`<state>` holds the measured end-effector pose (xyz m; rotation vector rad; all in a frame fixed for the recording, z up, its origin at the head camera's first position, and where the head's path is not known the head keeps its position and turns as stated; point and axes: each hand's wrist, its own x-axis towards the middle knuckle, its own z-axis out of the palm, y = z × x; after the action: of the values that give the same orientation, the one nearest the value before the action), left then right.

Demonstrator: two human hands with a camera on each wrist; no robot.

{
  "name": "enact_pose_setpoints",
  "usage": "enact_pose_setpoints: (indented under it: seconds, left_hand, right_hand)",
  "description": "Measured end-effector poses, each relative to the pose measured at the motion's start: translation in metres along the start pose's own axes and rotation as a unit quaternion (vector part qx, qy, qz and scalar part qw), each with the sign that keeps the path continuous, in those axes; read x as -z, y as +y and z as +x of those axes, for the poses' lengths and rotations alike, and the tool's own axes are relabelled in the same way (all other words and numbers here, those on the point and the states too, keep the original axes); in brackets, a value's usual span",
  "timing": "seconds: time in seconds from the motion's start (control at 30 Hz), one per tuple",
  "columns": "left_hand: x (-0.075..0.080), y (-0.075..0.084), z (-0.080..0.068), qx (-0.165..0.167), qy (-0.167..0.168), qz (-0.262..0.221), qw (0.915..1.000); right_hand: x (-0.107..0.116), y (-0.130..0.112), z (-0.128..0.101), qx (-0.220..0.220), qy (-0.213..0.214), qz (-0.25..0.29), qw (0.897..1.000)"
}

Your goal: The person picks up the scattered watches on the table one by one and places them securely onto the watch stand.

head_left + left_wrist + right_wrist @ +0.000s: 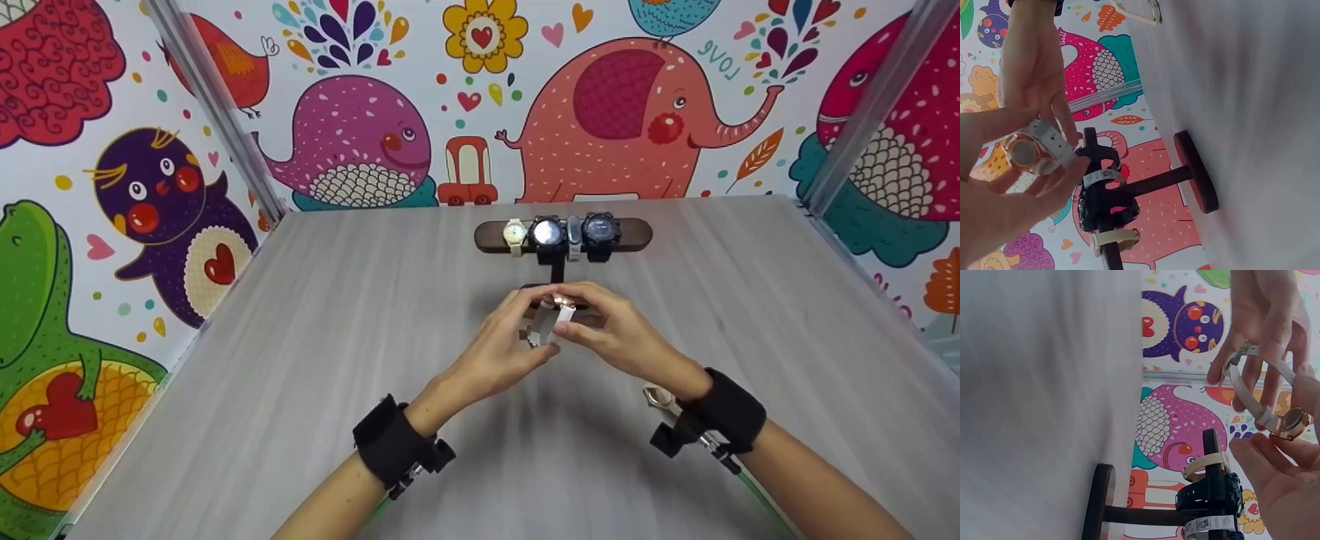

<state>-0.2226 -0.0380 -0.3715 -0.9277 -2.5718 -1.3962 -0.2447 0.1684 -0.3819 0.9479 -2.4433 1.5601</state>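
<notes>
Both hands hold a wristwatch [556,319] with a white strap and a rose-gold case, raised in front of the watch stand. Its strap is curved in a loop in the right wrist view. My left hand [499,341] grips the strap from the left, its fingers along the loop. With thumb and fingers, my right hand [626,330] pinches the watch near its case [1294,421]. In the left wrist view, the rose-gold dial [1022,153] faces the camera between the fingers of both hands.
Behind the hands stands a dark wooden watch stand [637,235], its bar carrying a cream watch [514,233], two black watches [601,228] and a slim grey band [574,237]. Another pale watch [660,397] lies on the table beside my right wrist. Cartoon-printed walls [480,97] enclose the table.
</notes>
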Motion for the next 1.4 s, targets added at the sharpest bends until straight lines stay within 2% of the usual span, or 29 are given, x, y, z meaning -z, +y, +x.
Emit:
enact_pose_setpoints:
  seconds: [0.23, 0.5, 0.77, 1.1, 1.4]
  left_hand:
    - [-0.005, -0.005, -0.004, -0.067, 0.013, -0.041, 0.9968]
    - [-0.01, -0.008, -0.004, -0.131, 0.043, -0.06, 0.9886]
    - [-0.012, -0.007, -0.004, -0.188, 0.077, -0.071, 0.9765]
    - [-0.015, -0.008, -0.007, -0.238, 0.108, -0.104, 0.9595]
    - [-0.017, -0.011, -0.01, -0.257, 0.113, -0.127, 0.9514]
  right_hand:
    - [0.004, -0.005, -0.003, -0.008, -0.025, 0.08, 0.996]
    - [0.001, -0.013, -0.006, 0.016, 0.002, 0.066, 0.998]
    - [-0.002, -0.021, -0.006, 0.071, 0.025, 0.078, 0.994]
    - [-0.009, -0.026, -0.009, 0.117, 0.053, 0.085, 0.988]
    - [-0.01, -0.027, -0.011, 0.095, 0.051, 0.076, 0.991]
